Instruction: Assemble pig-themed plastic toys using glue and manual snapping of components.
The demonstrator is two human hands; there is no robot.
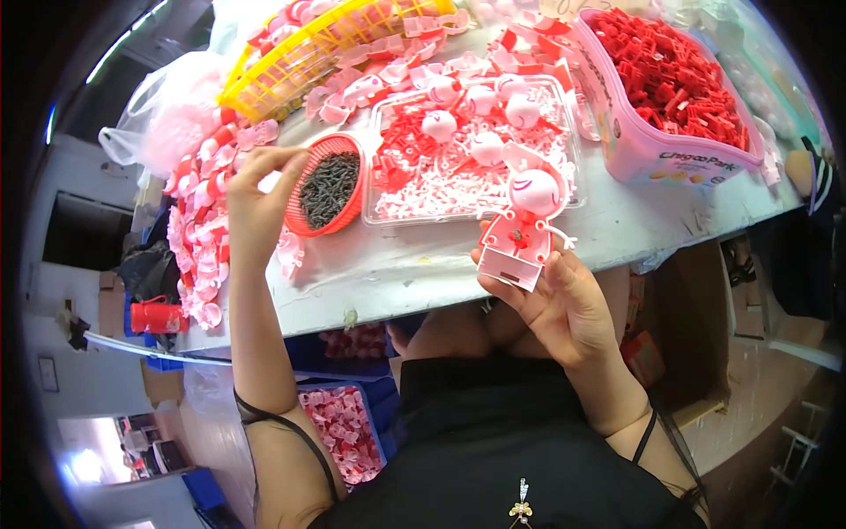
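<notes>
Overhead, looking down on a pale counter [414,264] crowded with toy parts.

Right hand [551,304]: closed round the lower part of a half-built toy figure [526,225], red body, pink-white round head with a drawn face, white arms and a white base. Held upright just over the near counter edge, at about 4 o'clock from the middle of the view. Fingers wrap the base from below and behind.

Left hand [256,198]: at 9 o'clock of the figure, well apart from it. Fingers bent and drawn narrow, tips touching the rim of a small red round basket [328,185] filled with dark screws [330,188]. Cannot tell whether a screw is pinched between the tips.

Just right of the basket, touching or nearly so: a clear plastic tray [476,154] with small red and white pieces and several pink-white heads [486,147].

At 1 o'clock: pink tub [643,150] full of red plastic parts [674,70].

At 11 o'clock: yellow basket [308,53], tilted, with pink and red shells spilling around it. More pink and red shells [198,238] piled along the left counter edge.

Below the counter, at 7 o'clock: a blue bin [374,423] with pink parts.
</notes>
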